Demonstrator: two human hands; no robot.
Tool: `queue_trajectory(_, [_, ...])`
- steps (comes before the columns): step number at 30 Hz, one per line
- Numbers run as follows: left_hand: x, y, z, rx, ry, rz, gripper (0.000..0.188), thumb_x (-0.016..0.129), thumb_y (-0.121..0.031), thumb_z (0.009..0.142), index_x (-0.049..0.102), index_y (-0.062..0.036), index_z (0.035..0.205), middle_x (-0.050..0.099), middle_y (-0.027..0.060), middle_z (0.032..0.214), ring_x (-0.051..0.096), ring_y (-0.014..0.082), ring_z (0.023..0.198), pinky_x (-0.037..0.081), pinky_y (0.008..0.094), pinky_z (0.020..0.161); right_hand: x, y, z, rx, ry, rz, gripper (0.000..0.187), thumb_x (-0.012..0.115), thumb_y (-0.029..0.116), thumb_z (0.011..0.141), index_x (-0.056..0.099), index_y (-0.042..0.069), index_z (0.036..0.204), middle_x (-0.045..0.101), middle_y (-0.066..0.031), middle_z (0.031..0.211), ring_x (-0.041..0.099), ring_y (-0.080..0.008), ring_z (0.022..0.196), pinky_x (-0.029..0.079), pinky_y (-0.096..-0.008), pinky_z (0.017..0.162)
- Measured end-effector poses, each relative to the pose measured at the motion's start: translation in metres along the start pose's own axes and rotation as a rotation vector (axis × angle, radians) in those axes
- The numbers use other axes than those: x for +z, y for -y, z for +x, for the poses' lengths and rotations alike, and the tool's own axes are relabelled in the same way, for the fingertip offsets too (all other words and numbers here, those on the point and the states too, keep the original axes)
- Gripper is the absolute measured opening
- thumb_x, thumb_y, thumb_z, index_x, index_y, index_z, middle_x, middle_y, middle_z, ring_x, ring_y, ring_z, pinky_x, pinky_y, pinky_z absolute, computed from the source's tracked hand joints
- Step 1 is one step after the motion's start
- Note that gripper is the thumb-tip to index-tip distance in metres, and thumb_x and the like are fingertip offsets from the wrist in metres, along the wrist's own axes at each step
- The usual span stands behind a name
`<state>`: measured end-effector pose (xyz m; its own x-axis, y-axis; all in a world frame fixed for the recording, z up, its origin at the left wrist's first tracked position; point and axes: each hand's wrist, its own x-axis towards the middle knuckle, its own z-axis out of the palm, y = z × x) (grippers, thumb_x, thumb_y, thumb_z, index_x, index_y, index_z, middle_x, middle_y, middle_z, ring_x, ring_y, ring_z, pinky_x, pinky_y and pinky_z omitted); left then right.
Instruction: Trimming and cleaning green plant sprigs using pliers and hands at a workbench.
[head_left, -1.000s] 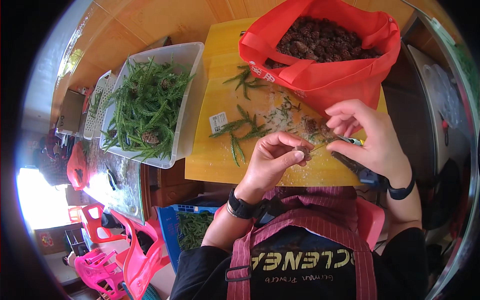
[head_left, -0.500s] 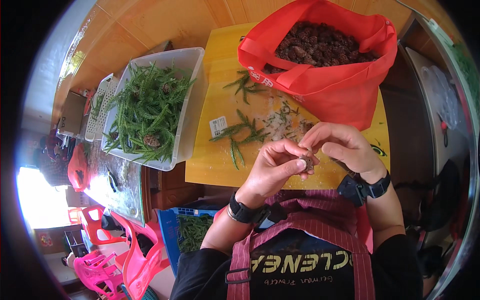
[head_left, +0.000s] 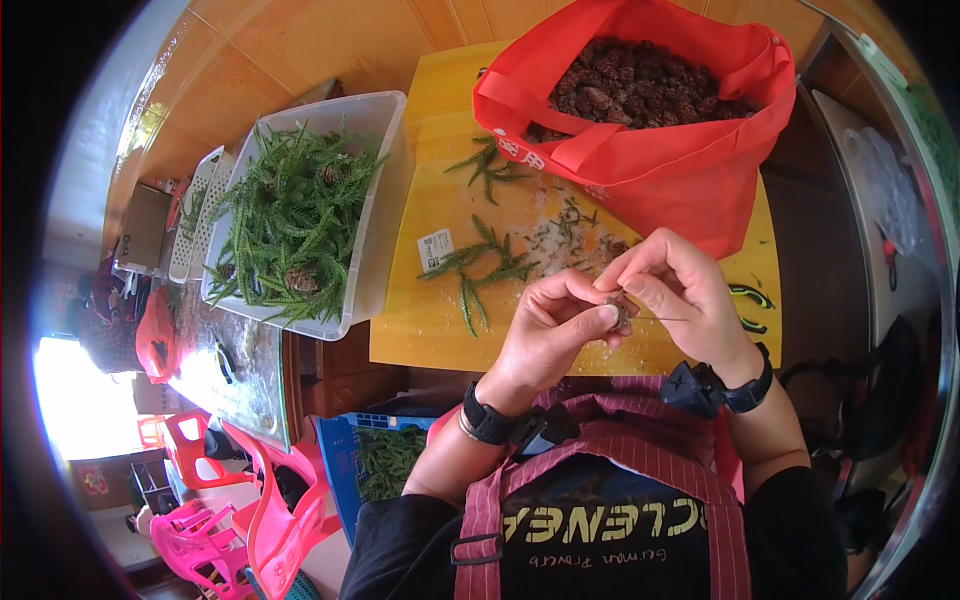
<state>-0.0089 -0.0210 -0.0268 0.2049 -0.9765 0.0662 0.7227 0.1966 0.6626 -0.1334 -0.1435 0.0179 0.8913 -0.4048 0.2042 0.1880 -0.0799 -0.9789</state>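
My left hand (head_left: 548, 335) is closed on a small brown pine cone (head_left: 622, 317), held between thumb and fingers over the near edge of the yellow board. My right hand (head_left: 690, 300) meets it there, thumb and index finger pinched at the cone. A thin wire (head_left: 662, 319) runs from the cone under the right hand; its end at the pinch is partly hidden. Just ahead lie green artificial pine sprigs (head_left: 487, 262) and white crumbs on the yellow board (head_left: 420, 335). The red bag (head_left: 690, 185) of pine cones (head_left: 640, 85) stands beyond my hands.
Left of the board, a clear plastic bin (head_left: 372, 225) holds green sprigs with several cones. Green-and-black handles (head_left: 752, 308) lie right of my right hand. A white label (head_left: 435, 249) rests on the board. Below left are a blue crate (head_left: 340, 465) and pink chairs (head_left: 275, 530).
My right hand has risen slightly and its fingers have closed into a pinch at the cone. The thin wire now shows, and the green-and-black handles are more exposed. My left hand keeps its hold.
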Motion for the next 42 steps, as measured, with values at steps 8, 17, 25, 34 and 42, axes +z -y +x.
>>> queue_trajectory(8, [-0.001,-0.003,-0.002,0.005,-0.030,-0.052,0.008,0.057,-0.007,0.086,0.054,-0.0054,0.093,0.061,0.0174,0.094,0.062,0.0193,0.079,0.051,0.0271,0.066,-0.005,-0.008,0.002,-0.049,0.176,0.242,0.033,0.066,0.006,0.079,0.050,0.000,0.107,0.053,-0.0141,0.113,0.052,-0.0178,0.106,0.044,-0.0307,0.089])
queue_trajectory(17, [0.006,-0.006,-0.001,-0.001,-0.017,0.012,0.014,0.061,-0.006,0.084,0.052,-0.0024,0.094,0.062,0.0163,0.094,0.062,0.0189,0.079,0.052,0.0261,0.067,-0.004,-0.017,0.000,-0.046,0.080,0.354,0.025,0.072,0.009,0.074,0.055,0.001,0.092,0.054,-0.0128,0.107,0.055,-0.0157,0.094,0.046,-0.0274,0.082])
queue_trajectory(25, [0.008,-0.011,-0.003,0.033,0.014,0.185,0.016,0.065,0.002,0.078,0.055,-0.0012,0.090,0.061,0.0142,0.093,0.062,0.0176,0.082,0.053,0.0281,0.068,-0.001,-0.011,-0.004,0.067,0.053,0.413,0.019,0.072,0.006,0.074,0.055,0.003,0.080,0.053,-0.0110,0.103,0.054,-0.0130,0.090,0.046,-0.0248,0.077])
queue_trajectory(34, [0.012,-0.010,0.000,0.223,0.056,0.410,0.013,0.064,0.005,0.078,0.057,0.0002,0.087,0.059,0.0122,0.093,0.061,0.0176,0.080,0.054,0.0280,0.071,0.001,-0.011,-0.012,-0.107,-0.012,0.131,0.018,0.070,0.005,0.075,0.052,0.004,0.074,0.054,-0.0108,0.098,0.053,-0.0196,0.094,0.042,-0.0309,0.083])
queue_trajectory(42, [0.014,-0.007,-0.003,0.157,0.020,0.261,0.016,0.067,0.004,0.076,0.057,0.0002,0.088,0.058,0.0114,0.093,0.061,0.0174,0.080,0.053,0.0287,0.072,0.004,-0.011,-0.017,-0.154,-0.035,0.145,0.015,0.064,0.002,0.079,0.050,0.004,0.074,0.054,-0.0112,0.093,0.052,-0.0220,0.096,0.042,-0.0330,0.084])
